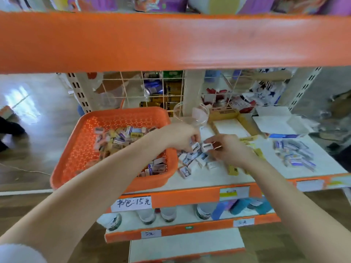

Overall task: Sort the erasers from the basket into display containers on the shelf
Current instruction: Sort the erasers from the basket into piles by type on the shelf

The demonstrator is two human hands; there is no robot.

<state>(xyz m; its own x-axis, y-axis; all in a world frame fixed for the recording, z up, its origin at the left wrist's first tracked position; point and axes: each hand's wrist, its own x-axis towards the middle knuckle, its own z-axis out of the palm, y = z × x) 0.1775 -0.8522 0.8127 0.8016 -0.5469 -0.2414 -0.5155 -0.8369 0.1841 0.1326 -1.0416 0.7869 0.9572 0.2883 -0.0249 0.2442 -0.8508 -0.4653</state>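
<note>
An orange plastic basket (83, 149) sits at the shelf's left end with several boxed erasers (121, 137) inside. My left hand (180, 136) reaches past the basket's right rim and pinches a small white eraser (195, 147). My right hand (229, 149) meets it over the shelf, fingers shut on another white eraser (207, 146). Below both hands lies a loose pile of white erasers (193, 162) on the white shelf (205, 177). A second pile of blue-and-white erasers (294, 154) lies to the right. A clear round container (190, 114) and an open cardboard box (230, 127) stand behind.
An orange shelf beam (171, 40) crosses overhead. Yellow erasers (232, 169) lie near my right wrist. A wire grid (152, 88) with packaged goods backs the shelf. White paper boxes (275, 120) sit at the right. Lower shelves hold bottles (146, 217) and price labels.
</note>
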